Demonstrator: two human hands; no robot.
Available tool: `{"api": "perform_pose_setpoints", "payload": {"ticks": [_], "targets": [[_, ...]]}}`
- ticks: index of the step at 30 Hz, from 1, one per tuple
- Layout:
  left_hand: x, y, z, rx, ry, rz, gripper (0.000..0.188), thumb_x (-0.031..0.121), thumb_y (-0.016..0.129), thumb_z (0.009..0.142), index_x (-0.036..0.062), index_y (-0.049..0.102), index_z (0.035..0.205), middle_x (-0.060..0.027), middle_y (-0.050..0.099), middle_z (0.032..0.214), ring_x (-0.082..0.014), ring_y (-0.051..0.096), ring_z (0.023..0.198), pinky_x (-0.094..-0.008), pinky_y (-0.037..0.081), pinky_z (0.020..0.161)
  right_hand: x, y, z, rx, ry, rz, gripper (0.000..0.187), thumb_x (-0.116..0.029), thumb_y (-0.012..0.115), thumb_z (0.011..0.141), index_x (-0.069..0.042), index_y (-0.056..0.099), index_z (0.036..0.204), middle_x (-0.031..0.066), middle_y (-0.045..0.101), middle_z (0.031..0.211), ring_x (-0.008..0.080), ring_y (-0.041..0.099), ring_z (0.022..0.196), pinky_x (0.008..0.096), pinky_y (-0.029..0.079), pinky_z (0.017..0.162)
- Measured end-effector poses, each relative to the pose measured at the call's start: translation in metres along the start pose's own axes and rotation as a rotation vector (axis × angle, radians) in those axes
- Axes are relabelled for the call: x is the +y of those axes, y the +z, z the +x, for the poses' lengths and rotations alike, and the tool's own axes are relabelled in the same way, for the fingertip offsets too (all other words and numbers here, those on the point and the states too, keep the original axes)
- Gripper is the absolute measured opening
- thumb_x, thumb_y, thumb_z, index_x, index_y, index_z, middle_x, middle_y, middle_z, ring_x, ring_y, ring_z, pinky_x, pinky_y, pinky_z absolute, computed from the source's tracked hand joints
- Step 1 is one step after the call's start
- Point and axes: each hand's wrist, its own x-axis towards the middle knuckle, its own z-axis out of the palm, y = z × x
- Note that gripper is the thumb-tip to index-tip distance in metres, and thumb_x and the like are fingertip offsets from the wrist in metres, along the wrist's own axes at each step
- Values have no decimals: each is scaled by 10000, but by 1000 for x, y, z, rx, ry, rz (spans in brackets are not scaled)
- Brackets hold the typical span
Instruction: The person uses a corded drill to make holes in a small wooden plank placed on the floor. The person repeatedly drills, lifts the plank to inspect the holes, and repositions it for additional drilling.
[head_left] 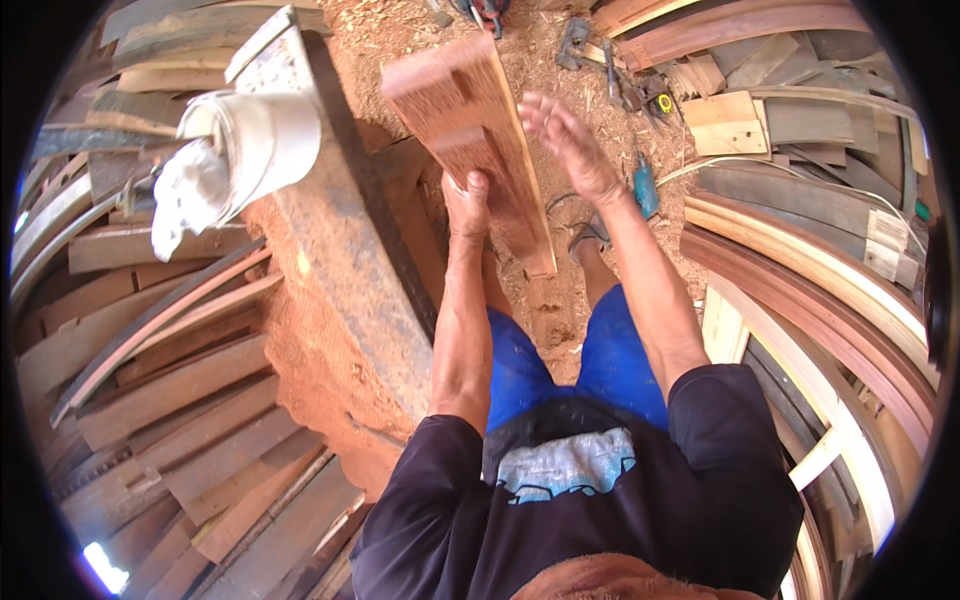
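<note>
Just right of the bench point(345, 265), a reddish board point(492, 140) is held at a tilt above the floor point(548, 315), its far end leaned toward the bench and its pale long edge turned away from it. On the face of the board, 2 darker patches are seen.

By the left hand point(466, 208), the side of the board nearer the bench is gripped: the thumb is laid along the face, while the fingers are hidden behind the wood. The right hand point(570, 145) is held wide open, with nothing in its grasp, at the side of the board away from the bench; whether the board is touched by its fingertips cannot be told.

On the bench, a white bucket point(270, 140) is carried, with a white bag point(195, 195) hung out of its mouth on the bench's left. Along the bench's left side, orange sawdust point(310, 380) is heaped, and farther left many planks point(190, 400) are piled.

Well right of the bench, on the shaving-strewn floor, a teal power tool point(646, 188) and a yellow tape measure point(664, 103) are seen. Farther right of the bench, dark red beams point(790, 288) and a pale frame point(817, 457) are stacked, their edges bent by the lens.
</note>
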Motion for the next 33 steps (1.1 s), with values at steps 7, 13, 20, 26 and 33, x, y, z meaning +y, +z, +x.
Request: {"api": "perform_pose_setpoints", "payload": {"ticks": [7, 13, 20, 26, 33], "targets": [[-65, 21, 91, 92, 88, 129, 657, 714, 470, 995, 69, 484, 870, 32, 407, 754, -108, 393, 729, -350, 370, 662, 201, -22, -30, 181, 273, -172, 821, -667, 650, 930, 38, 584, 1345, 200, 654, 1278, 265, 577, 1230, 402, 443, 1050], [-138, 0, 139, 103, -223, -11, 940, 815, 517, 910, -44, 568, 1289, -70, 591, 1110, -181, 547, 1023, -358, 469, 883, 242, -19, 29, 181, 391, -387, 699, -601, 633, 956, 15, 612, 1284, 248, 713, 1119, 359, 678, 1104, 430, 524, 942], [-257, -17, 52, 47, -578, 0, 1118, 813, 503, 911, -60, 285, 1575, -205, 365, 1591, -313, 360, 1470, -421, 316, 1197, 332, -26, -55, 148, 660, -374, 821, -643, 566, 970, 52, 545, 1407, 323, 619, 1334, 408, 590, 1287, 451, 453, 1079], [-301, -17, -43, 122, -777, 395, 907, 729, 505, 971, -50, 474, 1435, -138, 568, 1345, -239, 532, 1227, -376, 401, 1079, 354, -93, -97, -132, 969, -636, 771, -557, 616, 977, -65, 432, 1541, 261, 411, 1563, 389, 383, 1468, 460, 295, 1219], [-397, -20, -38, 148, -646, 31, 1010, 795, 496, 930, -53, 423, 1475, -152, 521, 1429, -256, 495, 1297, -392, 384, 1109, 400, -180, -118, -458, 1131, -1338, 591, -276, 571, 971, -171, 476, 1545, 206, 482, 1546, 411, 441, 1429, 564, 312, 1188]]}}
